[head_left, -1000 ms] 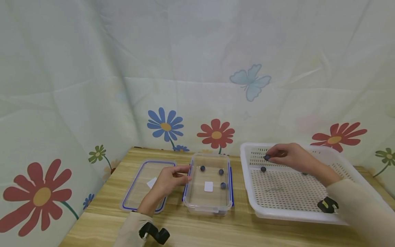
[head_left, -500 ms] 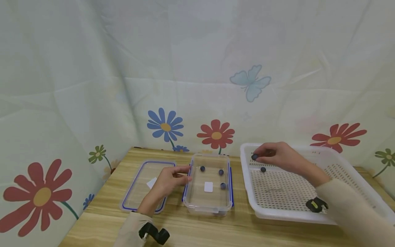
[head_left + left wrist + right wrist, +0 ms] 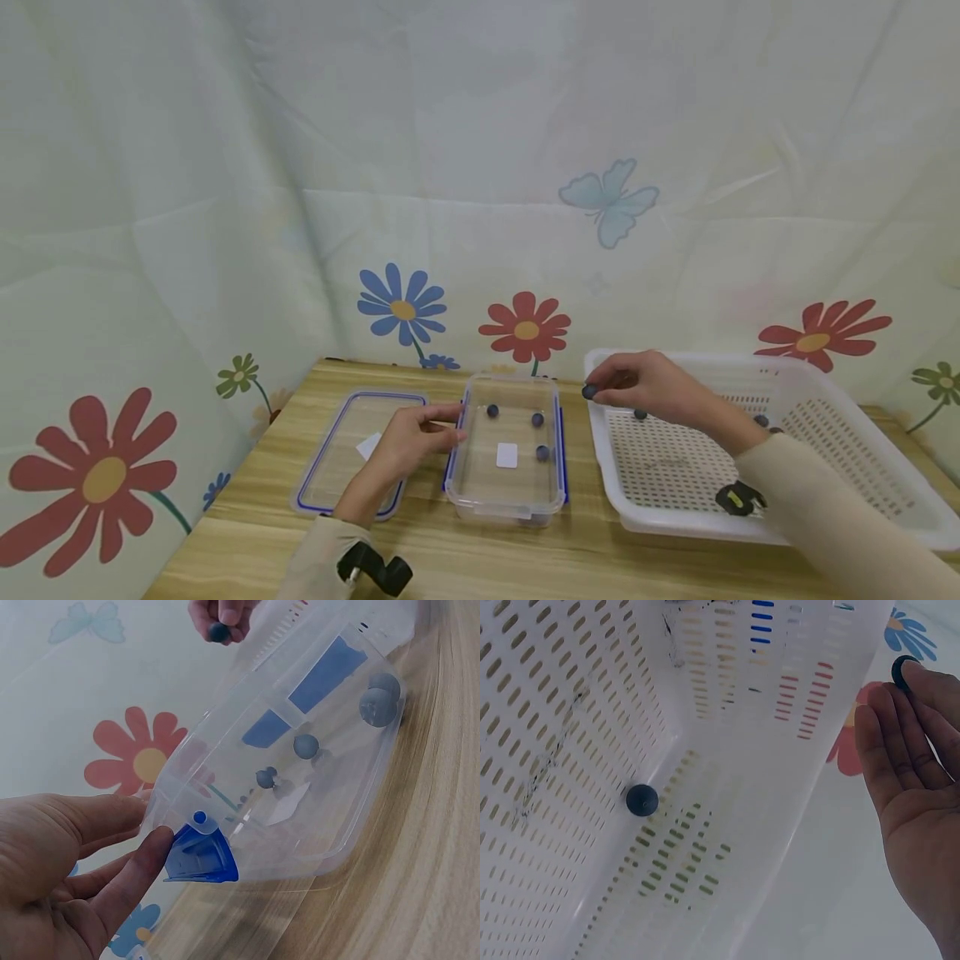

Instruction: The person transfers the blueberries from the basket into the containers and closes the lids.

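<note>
My right hand (image 3: 645,387) pinches a blueberry (image 3: 589,391) between thumb and fingertips, over the left rim of the white perforated basket (image 3: 611,492). In the right wrist view, its other fingers extend below the berry. My left hand (image 3: 411,442) rests its fingertips at the left side of a clear plastic food container (image 3: 487,505); in the left wrist view they touch by its blue latch (image 3: 202,855). Several blueberries (image 3: 306,746) lie in the container around a white square label (image 3: 507,455). Another blueberry (image 3: 642,800) sits inside the basket at its wall.
Left of the container, a clear lid (image 3: 322,479) with a blue seal lies flat, partly behind my left hand. More berries (image 3: 761,421) show in the basket behind my right forearm. A flower-printed curtain (image 3: 480,208) stands behind the wooden table (image 3: 480,567).
My right hand has moved left with the pinched blueberry, from over the basket to its left rim. Berries behind the right forearm have come into view. The left hand stays in place.
</note>
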The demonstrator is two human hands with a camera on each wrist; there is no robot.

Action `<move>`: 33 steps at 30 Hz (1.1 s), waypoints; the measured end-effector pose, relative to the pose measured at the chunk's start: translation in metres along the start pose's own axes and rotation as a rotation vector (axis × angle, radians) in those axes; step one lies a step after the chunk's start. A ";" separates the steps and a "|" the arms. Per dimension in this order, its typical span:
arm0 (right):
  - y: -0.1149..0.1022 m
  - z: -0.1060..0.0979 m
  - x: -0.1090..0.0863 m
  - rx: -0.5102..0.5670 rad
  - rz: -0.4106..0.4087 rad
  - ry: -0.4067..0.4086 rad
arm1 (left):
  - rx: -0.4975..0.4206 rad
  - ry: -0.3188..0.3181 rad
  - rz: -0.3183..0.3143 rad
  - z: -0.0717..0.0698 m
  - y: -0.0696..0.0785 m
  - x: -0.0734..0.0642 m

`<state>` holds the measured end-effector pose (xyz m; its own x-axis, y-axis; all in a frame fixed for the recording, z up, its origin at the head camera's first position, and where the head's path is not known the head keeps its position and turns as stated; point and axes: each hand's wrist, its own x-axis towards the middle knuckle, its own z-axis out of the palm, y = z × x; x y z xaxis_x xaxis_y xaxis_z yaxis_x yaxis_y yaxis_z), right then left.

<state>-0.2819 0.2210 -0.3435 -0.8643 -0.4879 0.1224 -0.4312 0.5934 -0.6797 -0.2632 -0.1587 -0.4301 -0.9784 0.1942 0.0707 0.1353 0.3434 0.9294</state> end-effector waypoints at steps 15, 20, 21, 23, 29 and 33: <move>-0.009 0.020 0.015 0.004 -0.072 -0.021 | -0.006 0.007 -0.003 0.001 -0.003 0.002; -0.009 0.027 0.019 0.032 -0.075 -0.044 | -0.006 0.008 -0.004 0.001 -0.003 0.002; -0.009 0.028 0.020 0.037 -0.077 -0.050 | -0.007 0.006 -0.001 0.001 -0.003 0.002; -0.009 0.031 0.021 0.043 -0.081 -0.061 | -0.008 0.002 0.007 0.001 -0.003 0.002; -0.010 0.037 0.025 0.035 -0.095 -0.085 | -0.012 -0.003 0.015 0.001 -0.003 0.001; -0.012 0.040 0.027 0.034 -0.092 -0.098 | -0.011 0.004 0.008 0.001 -0.003 0.002</move>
<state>-0.2901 0.1750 -0.3615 -0.7915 -0.6003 0.1151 -0.4967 0.5219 -0.6935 -0.2653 -0.1587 -0.4334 -0.9779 0.1935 0.0798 0.1417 0.3313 0.9328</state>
